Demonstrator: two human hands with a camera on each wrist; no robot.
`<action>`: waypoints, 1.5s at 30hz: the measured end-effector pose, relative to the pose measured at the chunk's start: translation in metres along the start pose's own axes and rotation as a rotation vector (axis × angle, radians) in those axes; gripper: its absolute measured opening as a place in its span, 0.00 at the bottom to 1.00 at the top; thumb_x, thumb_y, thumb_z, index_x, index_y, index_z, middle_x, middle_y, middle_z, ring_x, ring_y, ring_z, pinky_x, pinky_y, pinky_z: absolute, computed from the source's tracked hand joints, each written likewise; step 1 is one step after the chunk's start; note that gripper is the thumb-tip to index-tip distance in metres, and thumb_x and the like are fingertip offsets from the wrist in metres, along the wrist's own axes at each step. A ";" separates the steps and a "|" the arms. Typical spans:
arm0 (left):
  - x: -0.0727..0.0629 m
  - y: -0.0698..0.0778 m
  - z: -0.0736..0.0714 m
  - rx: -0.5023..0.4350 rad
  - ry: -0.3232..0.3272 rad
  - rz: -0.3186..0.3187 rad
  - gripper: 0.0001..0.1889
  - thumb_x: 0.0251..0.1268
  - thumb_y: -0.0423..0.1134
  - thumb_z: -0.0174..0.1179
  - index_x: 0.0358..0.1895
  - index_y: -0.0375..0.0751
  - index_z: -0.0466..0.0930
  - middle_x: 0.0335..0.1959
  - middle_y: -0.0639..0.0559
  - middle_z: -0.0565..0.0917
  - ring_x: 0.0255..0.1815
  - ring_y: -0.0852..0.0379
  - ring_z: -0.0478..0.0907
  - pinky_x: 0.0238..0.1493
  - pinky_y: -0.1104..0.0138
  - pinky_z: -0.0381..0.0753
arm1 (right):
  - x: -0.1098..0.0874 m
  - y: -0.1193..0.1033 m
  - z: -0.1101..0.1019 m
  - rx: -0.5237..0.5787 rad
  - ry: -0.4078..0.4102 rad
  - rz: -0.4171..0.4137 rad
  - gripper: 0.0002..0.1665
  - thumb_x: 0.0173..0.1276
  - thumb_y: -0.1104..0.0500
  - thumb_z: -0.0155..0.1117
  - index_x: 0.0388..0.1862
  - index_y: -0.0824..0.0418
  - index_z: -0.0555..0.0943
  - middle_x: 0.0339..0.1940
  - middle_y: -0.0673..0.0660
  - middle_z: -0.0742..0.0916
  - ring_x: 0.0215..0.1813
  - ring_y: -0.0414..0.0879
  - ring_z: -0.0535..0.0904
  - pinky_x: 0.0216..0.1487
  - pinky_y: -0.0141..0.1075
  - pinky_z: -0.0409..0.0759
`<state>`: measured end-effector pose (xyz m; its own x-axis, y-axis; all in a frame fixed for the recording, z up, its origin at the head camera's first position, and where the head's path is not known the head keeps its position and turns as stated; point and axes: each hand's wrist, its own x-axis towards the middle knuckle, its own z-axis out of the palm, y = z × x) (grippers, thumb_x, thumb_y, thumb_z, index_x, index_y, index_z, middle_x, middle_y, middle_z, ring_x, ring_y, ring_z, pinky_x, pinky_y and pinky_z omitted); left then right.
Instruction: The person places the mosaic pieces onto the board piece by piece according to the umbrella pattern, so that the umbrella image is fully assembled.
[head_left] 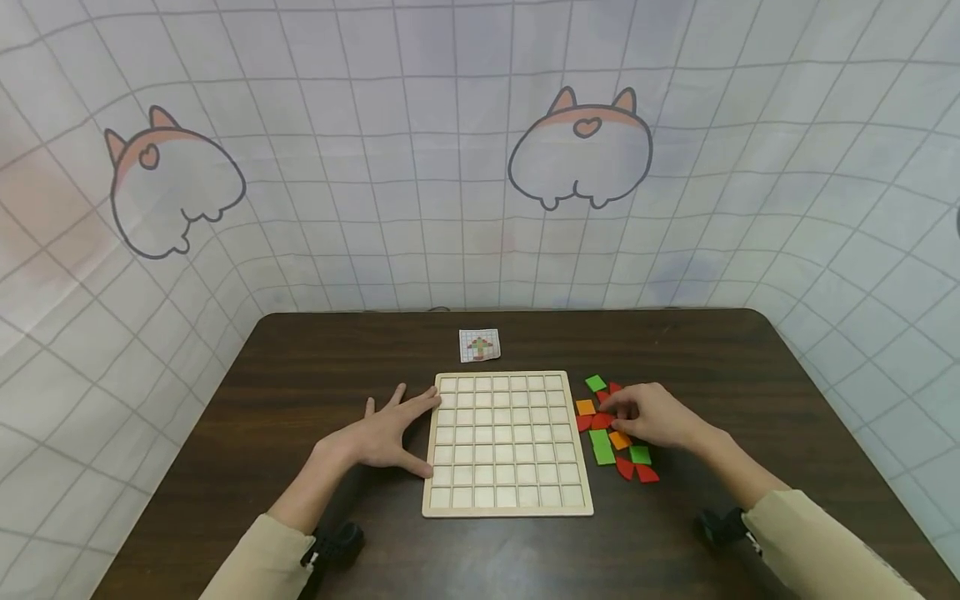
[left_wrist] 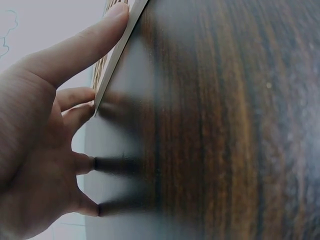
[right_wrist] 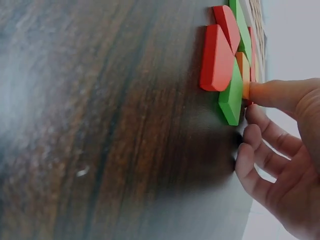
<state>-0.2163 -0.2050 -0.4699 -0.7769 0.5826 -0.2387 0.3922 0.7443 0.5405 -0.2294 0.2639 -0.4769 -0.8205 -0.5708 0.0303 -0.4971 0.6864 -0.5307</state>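
A light wooden grid board [head_left: 508, 443] lies on the table with bare squares. My left hand [head_left: 386, 429] is spread at its left edge, with the thumb and a fingertip touching the frame. In the left wrist view, the thumb [left_wrist: 95, 45] rests along the board's rim. To the board's right, my right hand [head_left: 652, 414] reaches down among loose coloured pieces, fingers bent. Its thumb and index finger are by a red quarter-round piece [head_left: 602, 421] and an orange square [head_left: 619, 440]. Whether they pinch a piece cannot be told. A green square [right_wrist: 231, 97] lies near the thumb.
Green squares [head_left: 602, 447], another orange square [head_left: 585, 407] and several red pieces [head_left: 647, 473] lie right of the board. A small paper card [head_left: 480, 345] with a coloured grid pattern lies behind it. A white checked curtain [head_left: 480, 208] hangs behind the dark table [head_left: 360, 342].
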 end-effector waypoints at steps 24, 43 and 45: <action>-0.001 -0.001 0.000 -0.010 0.011 0.005 0.59 0.53 0.62 0.77 0.84 0.48 0.53 0.85 0.48 0.44 0.82 0.32 0.28 0.64 0.23 0.23 | 0.000 0.002 0.002 -0.005 0.047 0.010 0.07 0.70 0.61 0.73 0.44 0.61 0.86 0.31 0.44 0.81 0.29 0.37 0.73 0.31 0.34 0.76; -0.001 0.000 0.001 -0.016 0.005 -0.001 0.59 0.52 0.61 0.78 0.84 0.48 0.52 0.85 0.48 0.44 0.82 0.32 0.27 0.63 0.23 0.23 | 0.005 -0.010 -0.004 0.037 0.095 0.061 0.10 0.69 0.60 0.73 0.46 0.63 0.87 0.31 0.44 0.85 0.31 0.39 0.78 0.34 0.34 0.81; -0.001 0.000 0.002 -0.018 0.007 0.001 0.59 0.52 0.61 0.77 0.84 0.48 0.52 0.85 0.48 0.44 0.82 0.32 0.27 0.63 0.23 0.23 | 0.008 -0.013 -0.004 0.047 0.094 0.058 0.10 0.69 0.60 0.73 0.46 0.63 0.87 0.31 0.44 0.85 0.31 0.39 0.78 0.34 0.35 0.81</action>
<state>-0.2146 -0.2046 -0.4708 -0.7798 0.5813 -0.2323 0.3842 0.7373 0.5557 -0.2303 0.2526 -0.4667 -0.8714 -0.4846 0.0763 -0.4361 0.6941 -0.5727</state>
